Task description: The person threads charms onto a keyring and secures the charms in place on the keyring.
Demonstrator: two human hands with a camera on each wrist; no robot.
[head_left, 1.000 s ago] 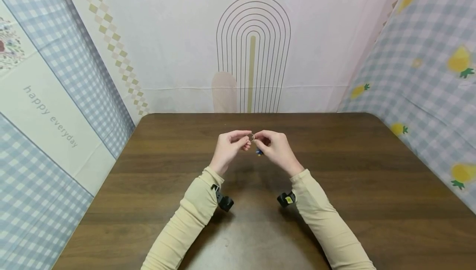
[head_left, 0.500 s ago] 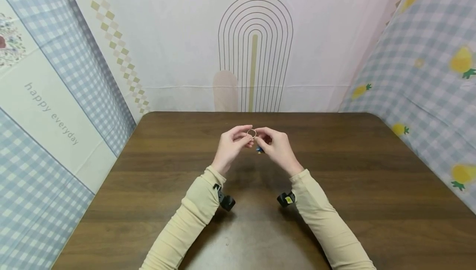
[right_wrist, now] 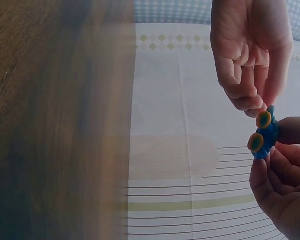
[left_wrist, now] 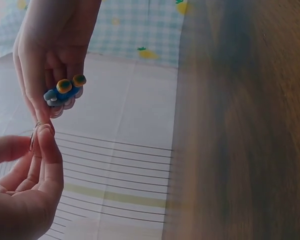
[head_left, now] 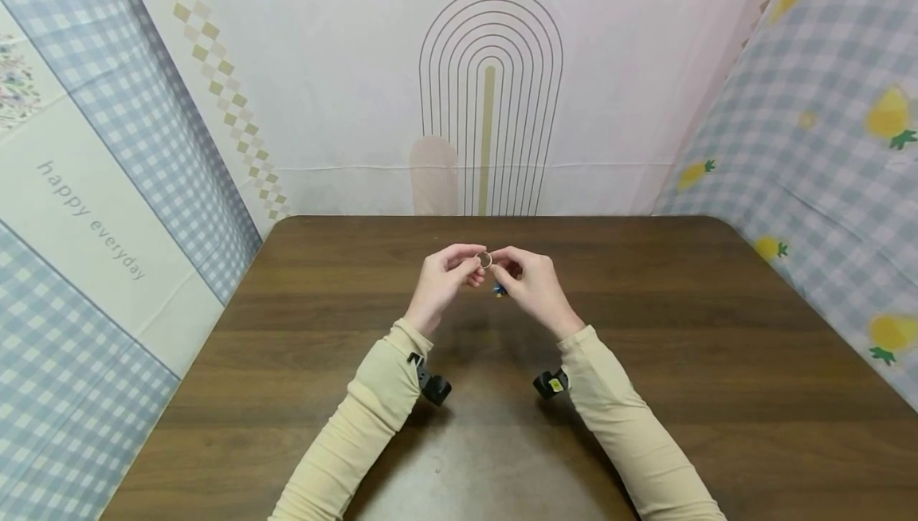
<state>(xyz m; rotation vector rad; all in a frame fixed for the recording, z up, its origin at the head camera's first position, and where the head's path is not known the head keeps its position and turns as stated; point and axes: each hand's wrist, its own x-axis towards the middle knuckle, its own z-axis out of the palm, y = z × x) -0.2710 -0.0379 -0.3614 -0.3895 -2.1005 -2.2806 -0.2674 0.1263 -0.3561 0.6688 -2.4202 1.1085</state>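
Observation:
Above the far half of the table, my left hand [head_left: 441,282] and right hand [head_left: 532,286] meet fingertip to fingertip at a keychain. The left thumb and fingertips pinch its thin metal split ring [head_left: 484,260]; in the left wrist view the ring [left_wrist: 31,142] shows edge-on between them. My right thumb and index finger pinch the keychain on the ring's other side. Below the right fingers hangs its small blue figure [head_left: 500,289]. Two orange-rimmed, green-soled feet on the figure [right_wrist: 264,136] face the right wrist camera. Fingers hide the link between figure and ring.
A brown wooden table [head_left: 645,306] spreads beneath both arms. A white patterned cloth [head_left: 344,91] hangs behind its far edge, with checked cloths [head_left: 810,146] at the sides. Black wrist cameras [head_left: 434,388] sit on both sleeves.
Both hands stay at the keychain and have risen very slightly since a second ago. The ring has turned a little between the left fingertips; the view shifts slightly.

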